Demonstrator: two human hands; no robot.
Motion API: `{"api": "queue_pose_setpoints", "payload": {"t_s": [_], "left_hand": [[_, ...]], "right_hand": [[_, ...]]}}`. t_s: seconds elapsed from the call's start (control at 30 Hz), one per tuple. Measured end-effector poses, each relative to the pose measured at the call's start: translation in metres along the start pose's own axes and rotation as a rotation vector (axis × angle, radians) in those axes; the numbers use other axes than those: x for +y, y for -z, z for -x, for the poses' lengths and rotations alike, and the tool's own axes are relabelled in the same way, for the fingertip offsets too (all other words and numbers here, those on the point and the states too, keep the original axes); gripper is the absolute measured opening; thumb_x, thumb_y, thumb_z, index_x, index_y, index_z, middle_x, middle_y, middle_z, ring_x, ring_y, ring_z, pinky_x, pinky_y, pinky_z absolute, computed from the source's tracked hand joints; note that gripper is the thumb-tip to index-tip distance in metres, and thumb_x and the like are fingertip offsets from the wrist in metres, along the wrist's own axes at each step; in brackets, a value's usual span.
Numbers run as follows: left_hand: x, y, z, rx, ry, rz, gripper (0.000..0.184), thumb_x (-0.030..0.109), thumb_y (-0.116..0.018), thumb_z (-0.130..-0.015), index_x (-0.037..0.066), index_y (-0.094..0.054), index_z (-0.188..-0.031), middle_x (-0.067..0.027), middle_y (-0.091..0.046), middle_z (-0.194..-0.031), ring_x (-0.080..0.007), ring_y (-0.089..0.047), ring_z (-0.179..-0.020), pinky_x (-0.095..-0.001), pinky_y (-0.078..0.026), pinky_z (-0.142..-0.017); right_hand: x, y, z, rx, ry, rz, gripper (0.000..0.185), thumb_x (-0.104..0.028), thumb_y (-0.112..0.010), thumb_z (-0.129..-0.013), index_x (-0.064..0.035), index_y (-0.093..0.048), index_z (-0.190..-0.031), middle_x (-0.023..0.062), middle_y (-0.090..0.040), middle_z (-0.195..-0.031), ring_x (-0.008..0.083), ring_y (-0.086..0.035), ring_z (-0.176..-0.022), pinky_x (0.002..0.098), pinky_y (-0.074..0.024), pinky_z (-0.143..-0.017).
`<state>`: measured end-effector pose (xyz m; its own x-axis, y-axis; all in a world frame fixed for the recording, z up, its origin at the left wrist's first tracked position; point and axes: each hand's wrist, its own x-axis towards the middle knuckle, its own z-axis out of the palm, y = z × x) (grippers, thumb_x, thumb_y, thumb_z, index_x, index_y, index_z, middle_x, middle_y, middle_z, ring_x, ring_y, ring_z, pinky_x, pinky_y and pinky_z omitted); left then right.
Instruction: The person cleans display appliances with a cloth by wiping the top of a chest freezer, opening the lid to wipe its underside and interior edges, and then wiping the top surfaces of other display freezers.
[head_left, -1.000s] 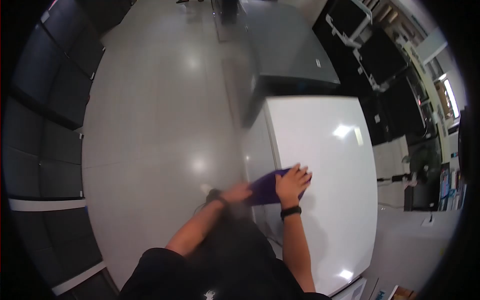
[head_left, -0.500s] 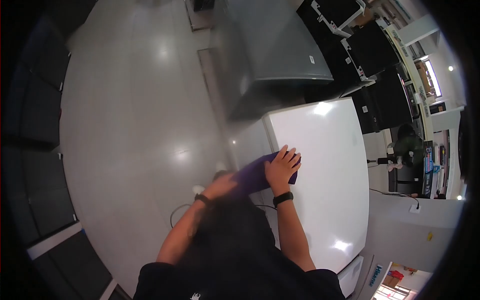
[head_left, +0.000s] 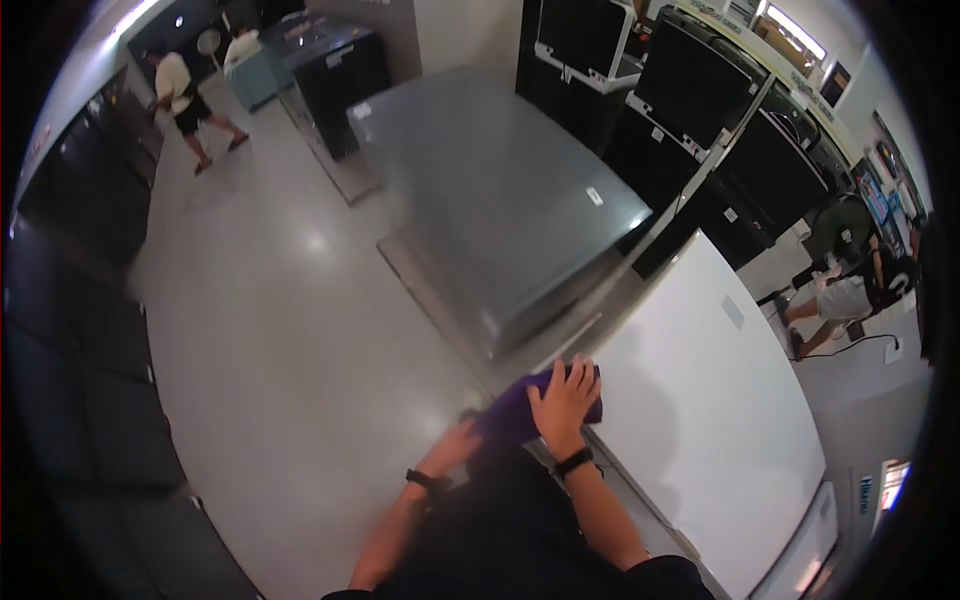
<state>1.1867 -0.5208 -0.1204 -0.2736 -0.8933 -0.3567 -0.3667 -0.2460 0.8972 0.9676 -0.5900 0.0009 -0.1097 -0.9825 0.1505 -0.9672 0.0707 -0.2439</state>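
A folded purple cloth point(head_left: 512, 414) stretches between my two hands, at the near corner of a white appliance's top point(head_left: 700, 400). My right hand point(head_left: 564, 402) lies across the cloth's right end, its thumb on the near side and its fingers over the far part. At the other end my left hand point(head_left: 452, 448) grips the cloth; its fingers are blurred and partly hidden. Whether the cloth touches the white top or is held just above it, I cannot tell. Both wrists carry black bands.
A large grey appliance point(head_left: 490, 190) stands beyond the white one. Black-backed units point(head_left: 700, 85) line the far right. Dark cabinets point(head_left: 75, 330) run along the left of the shiny floor point(head_left: 290, 330). One person point(head_left: 180, 90) walks at the far left; another point(head_left: 850, 295) is at the right.
My view has lifted and turned, bringing people and more of the room into sight. Both hands still hold the purple cloth, now nearer the white appliance's front corner.
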Motion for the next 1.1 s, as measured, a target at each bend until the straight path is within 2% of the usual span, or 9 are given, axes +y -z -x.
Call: {"api": "queue_pose_setpoints", "payload": {"t_s": [0.07, 0.17, 0.27, 0.47, 0.6, 0.67, 0.77, 0.93, 1.1], "left_hand": [[0.033, 0.036, -0.021, -0.092, -0.101, -0.023, 0.031, 0.010, -0.055, -0.088, -0.001, -0.060, -0.116, -0.0052, -0.066, -0.089, -0.0129, -0.060, -0.077, -0.0307, -0.051, -0.071], [0.062, 0.083, -0.059, -0.342, 0.080, 0.098, 0.039, 0.019, -0.059, -0.087, -0.001, -0.060, -0.120, -0.0185, -0.068, -0.103, -0.0317, -0.066, -0.092, -0.0421, -0.052, -0.083], [0.070, 0.112, -0.098, -0.304, 0.026, 0.070, 0.035, 0.018, -0.060, -0.086, -0.002, -0.062, -0.116, -0.0118, -0.068, -0.097, -0.0202, -0.063, -0.085, -0.0367, -0.052, -0.078], [0.114, 0.137, -0.157, -0.465, -0.001, 0.256, 0.036, 0.020, -0.059, -0.087, -0.001, -0.061, -0.117, -0.0061, -0.066, -0.095, -0.0152, -0.060, -0.087, -0.0322, -0.050, -0.078], [0.133, 0.158, -0.186, -0.548, 0.125, 0.315, 0.040, 0.020, -0.060, -0.086, -0.001, -0.059, -0.120, -0.0048, -0.065, -0.097, -0.0142, -0.059, -0.088, -0.0308, -0.050, -0.078], [0.119, 0.169, -0.205, -0.517, 0.097, 0.396, 0.036, 0.009, -0.054, -0.084, -0.003, -0.060, -0.118, -0.0031, -0.063, -0.093, -0.0134, -0.058, -0.083, -0.0292, -0.049, -0.073], [0.065, 0.193, -0.240, -0.623, 0.190, 0.259, 0.036, 0.005, -0.051, -0.084, -0.004, -0.059, -0.118, -0.0032, -0.063, -0.092, -0.0140, -0.058, -0.081, -0.0300, -0.049, -0.071], [0.061, 0.245, -0.273, -0.689, 0.099, -0.104, 0.039, 0.010, -0.051, -0.088, -0.002, -0.057, -0.125, -0.0072, -0.066, -0.098, -0.0158, -0.060, -0.084, -0.0320, -0.051, -0.074], [0.066, 0.300, -0.288, -0.720, -0.099, 0.045, 0.042, 0.012, -0.051, -0.087, 0.000, -0.055, -0.128, -0.0076, -0.067, -0.101, -0.0172, -0.060, -0.086, -0.0340, -0.051, -0.078]], "right_hand": [[-0.004, -0.009, -0.019, 0.050, 0.031, -0.088, 0.043, -0.024, -0.069, -0.079, -0.0084, -0.061, -0.118, 0.0143, -0.055, -0.128, 0.0397, -0.039, -0.131, 0.0609, -0.0221, -0.110], [-0.003, -0.021, -0.035, 0.107, 0.067, -0.246, 0.029, -0.019, -0.068, -0.079, -0.0106, -0.065, -0.106, 0.0087, -0.062, -0.114, 0.0332, -0.048, -0.122, 0.0577, -0.0270, -0.107], [-0.012, -0.034, -0.066, 0.158, 0.007, -0.426, 0.025, -0.015, -0.068, -0.078, -0.0096, -0.066, -0.102, 0.0069, -0.066, -0.102, 0.0296, -0.059, -0.106, 0.0467, -0.0382, -0.101], [-0.030, -0.012, -0.138, 0.093, -0.265, -0.589, 0.020, -0.011, -0.066, -0.082, -0.0070, -0.066, -0.102, 0.0077, -0.067, -0.104, 0.0336, -0.058, -0.108, 0.0406, -0.0466, -0.093], [-0.048, 0.010, -0.170, 0.099, -0.182, -0.339, 0.044, -0.019, -0.069, -0.083, -0.0067, -0.057, -0.123, 0.0157, -0.054, -0.130, 0.0408, -0.043, -0.128, 0.0496, -0.0384, -0.103], [-0.069, 0.007, -0.194, 0.092, -0.224, -0.180, 0.062, -0.025, -0.070, -0.083, -0.0064, -0.047, -0.138, 0.0214, -0.042, -0.145, 0.0448, -0.032, -0.138, 0.0545, -0.0313, -0.109], [-0.072, -0.081, -0.199, -0.105, -0.349, -0.195, 0.091, -0.036, -0.073, -0.078, -0.0045, -0.027, -0.151, 0.0287, -0.021, -0.155, 0.0496, -0.017, -0.143, 0.0615, -0.0210, -0.113], [-0.129, -0.118, -0.224, -0.067, -0.493, 0.025, 0.083, -0.038, -0.059, -0.087, 0.0024, -0.023, -0.150, 0.0359, -0.009, -0.155, 0.0565, -0.007, -0.143, 0.0650, -0.0130, -0.114], [-0.170, -0.127, -0.256, -0.128, -0.508, 0.056, 0.084, -0.039, -0.059, -0.087, 0.0040, -0.023, -0.150, 0.0371, -0.008, -0.155, 0.0574, -0.003, -0.143, 0.0676, -0.0123, -0.112]]}}
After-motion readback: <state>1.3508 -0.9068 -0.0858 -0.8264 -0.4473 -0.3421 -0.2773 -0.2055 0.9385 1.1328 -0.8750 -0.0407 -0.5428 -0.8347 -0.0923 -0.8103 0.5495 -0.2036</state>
